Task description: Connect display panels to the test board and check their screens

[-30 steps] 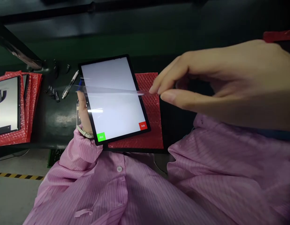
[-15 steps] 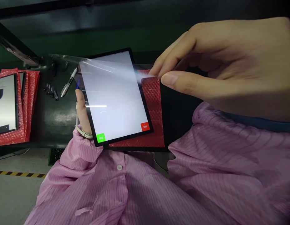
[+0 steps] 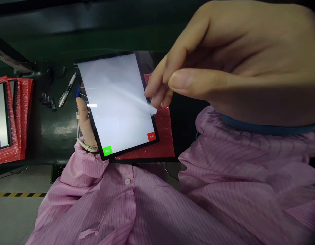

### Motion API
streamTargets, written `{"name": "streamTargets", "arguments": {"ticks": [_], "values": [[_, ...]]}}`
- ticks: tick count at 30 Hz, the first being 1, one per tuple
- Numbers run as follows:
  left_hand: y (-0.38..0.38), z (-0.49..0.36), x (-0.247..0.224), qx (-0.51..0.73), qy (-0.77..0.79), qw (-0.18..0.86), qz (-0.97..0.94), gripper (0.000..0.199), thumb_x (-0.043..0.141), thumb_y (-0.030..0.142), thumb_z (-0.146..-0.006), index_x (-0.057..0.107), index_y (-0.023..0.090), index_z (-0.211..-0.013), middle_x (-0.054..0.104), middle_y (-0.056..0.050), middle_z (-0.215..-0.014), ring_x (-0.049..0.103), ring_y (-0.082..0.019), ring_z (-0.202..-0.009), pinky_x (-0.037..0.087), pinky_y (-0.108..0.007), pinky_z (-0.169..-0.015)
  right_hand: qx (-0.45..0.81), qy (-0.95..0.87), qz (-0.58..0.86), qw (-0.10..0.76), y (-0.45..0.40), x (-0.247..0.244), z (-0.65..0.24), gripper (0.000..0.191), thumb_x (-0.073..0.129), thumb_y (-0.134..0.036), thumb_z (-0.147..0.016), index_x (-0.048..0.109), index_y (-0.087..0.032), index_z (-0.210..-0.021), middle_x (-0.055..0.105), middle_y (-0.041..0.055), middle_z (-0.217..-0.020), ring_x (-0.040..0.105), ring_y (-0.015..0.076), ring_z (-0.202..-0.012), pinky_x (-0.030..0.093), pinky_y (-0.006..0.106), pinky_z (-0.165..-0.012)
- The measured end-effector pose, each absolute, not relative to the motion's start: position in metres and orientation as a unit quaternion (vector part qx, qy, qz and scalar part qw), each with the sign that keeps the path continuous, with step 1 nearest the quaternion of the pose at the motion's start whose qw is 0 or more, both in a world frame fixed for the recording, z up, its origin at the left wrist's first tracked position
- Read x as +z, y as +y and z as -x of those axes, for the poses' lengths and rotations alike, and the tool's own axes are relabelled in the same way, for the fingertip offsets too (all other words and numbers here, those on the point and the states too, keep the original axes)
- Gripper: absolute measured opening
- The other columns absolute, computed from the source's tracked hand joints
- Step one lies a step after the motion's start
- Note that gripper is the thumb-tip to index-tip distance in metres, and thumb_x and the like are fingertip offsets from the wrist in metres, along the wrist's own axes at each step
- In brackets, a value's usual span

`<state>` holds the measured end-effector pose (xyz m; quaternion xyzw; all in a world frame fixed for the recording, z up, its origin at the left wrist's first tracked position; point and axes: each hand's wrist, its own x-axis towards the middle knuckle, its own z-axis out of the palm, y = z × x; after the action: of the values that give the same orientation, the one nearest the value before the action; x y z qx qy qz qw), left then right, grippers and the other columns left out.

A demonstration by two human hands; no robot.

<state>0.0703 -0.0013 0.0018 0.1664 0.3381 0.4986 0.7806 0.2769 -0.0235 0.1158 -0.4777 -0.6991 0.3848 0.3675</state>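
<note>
My left hand (image 3: 86,122) grips the left edge of a tablet (image 3: 119,105), its thumb on the frame and the other fingers hidden underneath. The lit screen is white, with a green box at the lower left corner and a red box at the lower right. A clear film (image 3: 137,98) lies over or just above the screen, its right end near the fingertips of my right hand (image 3: 164,81). My right hand is over the tablet's right edge, thumb and index finger pressed together. Whether the film is pinched there cannot be made out.
Red bubble wrap (image 3: 163,136) lies under the tablet on the dark table (image 3: 55,131). A white pen (image 3: 67,90) and several small black pieces (image 3: 48,101) lie left of it. At the far left are red bubble-wrap sleeves (image 3: 23,115) with a display panel (image 3: 0,115).
My right hand has come nearer, its lower fingers spreading down over the tablet's edge. The film, earlier stretched up past the tablet's upper left, now lies lower over the screen. The view has shifted slightly.
</note>
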Motion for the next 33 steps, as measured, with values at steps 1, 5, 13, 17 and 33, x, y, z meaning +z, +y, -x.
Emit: {"name": "streamTargets", "arguments": {"ticks": [1,5,13,17,33], "values": [[-0.002,-0.070,0.001,0.497,0.319,0.787,-0.179,0.076,0.021,0.072,-0.102,0.054,0.020,-0.147,0.056,-0.005,-0.149,0.036,-0.033,-0.150,0.028,-0.055,-0.126,0.410,-0.692,0.445,0.394,-0.022,0.113,-0.276,0.036,0.056,-0.052,-0.097,0.051,-0.024,-0.076,0.069,-0.0015,-0.091,0.069,0.0120,-0.078,0.060,0.027,-0.070],[-0.004,-0.072,-0.004,0.480,0.285,0.805,-0.203,0.075,0.024,0.070,-0.102,0.055,0.017,-0.146,0.057,-0.007,-0.148,0.030,-0.033,-0.153,0.024,-0.052,-0.128,0.499,-0.636,0.353,0.470,-0.016,0.099,-0.273,0.028,0.055,-0.041,-0.101,0.051,-0.018,-0.085,0.068,-0.0001,-0.085,0.070,0.0112,-0.074,0.059,0.023,-0.065],[-0.015,-0.086,0.003,0.509,0.326,0.752,-0.264,0.078,0.018,0.076,-0.100,0.046,0.026,-0.154,0.058,0.002,-0.147,0.025,-0.026,-0.156,0.028,-0.041,-0.129,0.668,-0.482,0.277,0.494,0.015,0.073,-0.264,0.021,0.061,-0.029,-0.099,0.046,-0.021,-0.086,0.069,-0.0089,-0.083,0.071,0.0052,-0.081,0.063,0.013,-0.074],[-0.022,-0.083,-0.001,0.449,0.396,0.759,-0.256,0.098,0.027,0.096,-0.080,0.049,0.033,-0.152,0.061,0.005,-0.144,0.017,-0.029,-0.158,0.031,-0.039,-0.128,0.706,-0.406,0.319,0.484,0.019,0.075,-0.255,0.019,0.040,-0.022,-0.108,0.044,-0.021,-0.090,0.065,-0.0121,-0.080,0.070,0.0003,-0.084,0.062,0.015,-0.091],[-0.029,-0.109,0.005,0.602,0.398,0.607,-0.333,0.066,0.003,0.067,-0.103,0.021,0.041,-0.162,0.024,0.014,-0.168,0.009,-0.028,-0.157,0.022,-0.045,-0.130,0.776,-0.306,0.213,0.508,0.012,0.076,-0.238,0.016,0.046,-0.021,-0.104,0.048,-0.024,-0.088,0.068,-0.0135,-0.077,0.070,0.0040,-0.087,0.056,0.026,-0.113]]}}
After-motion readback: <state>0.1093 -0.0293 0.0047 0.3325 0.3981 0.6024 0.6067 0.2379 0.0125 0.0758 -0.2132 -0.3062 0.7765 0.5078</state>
